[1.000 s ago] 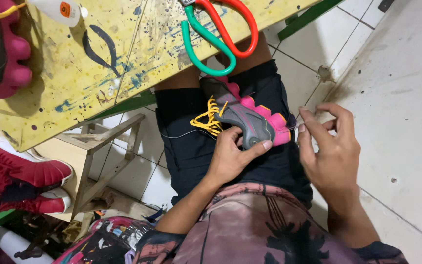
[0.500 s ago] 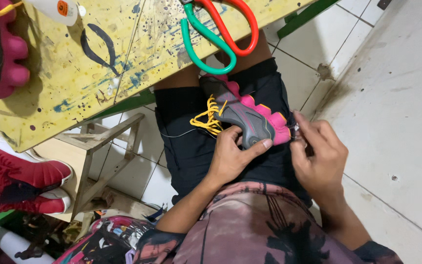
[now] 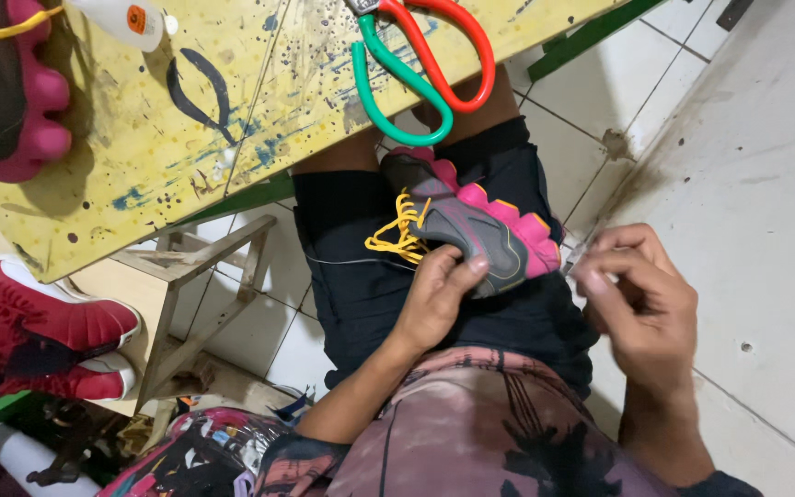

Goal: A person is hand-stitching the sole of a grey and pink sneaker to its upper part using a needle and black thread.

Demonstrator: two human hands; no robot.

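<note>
A grey shoe (image 3: pixel 476 230) with a pink toe-shaped sole and yellow laces lies on my lap. My left hand (image 3: pixel 439 294) grips it from below, thumb on the grey upper. Just right of the shoe's toe end, my right hand (image 3: pixel 641 304) has its fingers pinched together on something thin and small, which looks like a needle (image 3: pixel 574 260). A thin thread (image 3: pixel 361 261) runs across my dark shorts to the shoe.
A paint-spattered yellow table (image 3: pixel 232 120) carries red-and-green scissors (image 3: pixel 420 64), a white glue bottle (image 3: pixel 126 20) and another pink-soled shoe (image 3: pixel 11 92). Red shoes (image 3: pixel 48 331) sit on the floor at left beside a wooden stool frame (image 3: pixel 204 276). White floor tiles lie to the right.
My right hand has closed its fingers and shifted slightly away from the shoe's toe end. The left hand keeps its hold on the shoe.
</note>
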